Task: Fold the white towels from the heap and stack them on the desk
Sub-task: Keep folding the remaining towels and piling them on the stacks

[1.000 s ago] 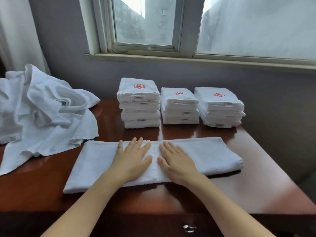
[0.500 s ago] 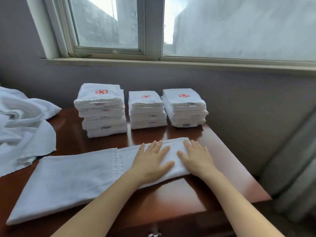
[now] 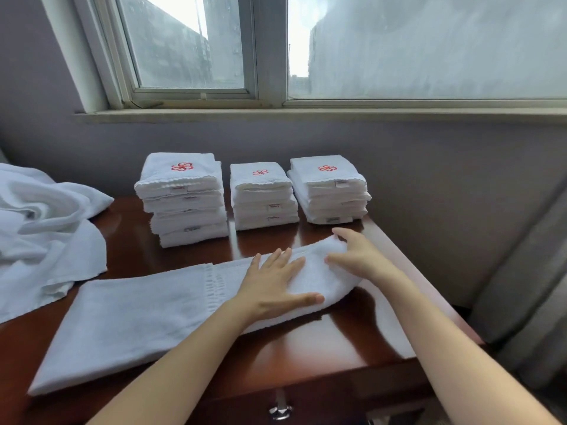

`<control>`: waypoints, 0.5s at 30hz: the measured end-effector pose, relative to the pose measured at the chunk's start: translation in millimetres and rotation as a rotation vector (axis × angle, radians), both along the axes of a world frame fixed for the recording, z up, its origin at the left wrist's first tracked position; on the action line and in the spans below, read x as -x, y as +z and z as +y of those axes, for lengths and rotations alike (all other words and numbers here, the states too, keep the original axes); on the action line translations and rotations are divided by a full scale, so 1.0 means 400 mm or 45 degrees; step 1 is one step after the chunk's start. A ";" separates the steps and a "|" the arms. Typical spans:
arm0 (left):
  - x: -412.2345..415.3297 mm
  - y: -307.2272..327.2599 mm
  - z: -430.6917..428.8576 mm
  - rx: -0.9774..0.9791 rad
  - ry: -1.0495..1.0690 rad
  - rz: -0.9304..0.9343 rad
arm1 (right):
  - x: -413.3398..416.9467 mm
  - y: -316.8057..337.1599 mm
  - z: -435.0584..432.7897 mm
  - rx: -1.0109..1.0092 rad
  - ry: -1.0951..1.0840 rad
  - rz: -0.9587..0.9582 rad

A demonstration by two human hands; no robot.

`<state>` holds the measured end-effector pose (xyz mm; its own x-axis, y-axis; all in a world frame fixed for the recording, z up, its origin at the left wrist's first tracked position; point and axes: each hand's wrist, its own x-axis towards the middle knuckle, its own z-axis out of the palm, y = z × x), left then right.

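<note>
A long white towel (image 3: 138,317), already folded into a narrow strip, lay across the front of the dark wooden desk (image 3: 306,348), running from the near left corner toward the right edge. The left hand (image 3: 276,283) lay flat on the strip right of its middle, fingers straight and spread, thumb pointing right, pressing the cloth down and grasping nothing. The right hand (image 3: 359,259) was at the strip's right end, its fingers curled round the far side and its thumb on top, so that it gripped that end; the cloth there stood raised off the desk and bunched, its near edge curving back down to the wood. Behind the strip, along the wall, stood three piles of folded white towels, each topped with a red emblem: the left stack (image 3: 184,200) was the tallest and leaned a little, the middle stack (image 3: 264,197) stood just beside it, and the right stack (image 3: 328,191) sat close to the desk's right edge, near the right hand's fingertips. The heap (image 3: 46,240) of unfolded white towels lay rumpled at the left end of the desk, its lower edge just beside the strip's far left corner. A window (image 3: 190,44) with a pale sill (image 3: 306,113) ran above the piles, a grey curtain (image 3: 521,302) hung at the right, and a metal knob (image 3: 279,410) showed on the desk front.
</note>
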<state>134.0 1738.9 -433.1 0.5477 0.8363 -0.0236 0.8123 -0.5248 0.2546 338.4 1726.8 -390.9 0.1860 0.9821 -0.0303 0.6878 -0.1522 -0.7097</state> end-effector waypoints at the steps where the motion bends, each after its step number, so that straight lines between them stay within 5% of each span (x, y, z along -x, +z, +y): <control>1: 0.000 0.013 -0.005 0.080 0.004 -0.129 | 0.003 0.013 -0.005 -0.072 0.016 0.188; 6: 0.009 0.146 -0.044 0.812 0.103 -1.173 | 0.102 0.114 -0.041 -0.286 0.127 0.848; 15: 0.275 0.329 -0.096 0.813 0.304 -1.572 | 0.454 0.235 -0.051 -0.426 0.450 1.048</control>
<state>24.0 1700.4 -301.6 0.3426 0.9384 -0.0444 -0.0537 0.0667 0.9963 156.7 1706.4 -297.0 -0.0771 0.9589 0.2732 -0.0789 0.2673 -0.9604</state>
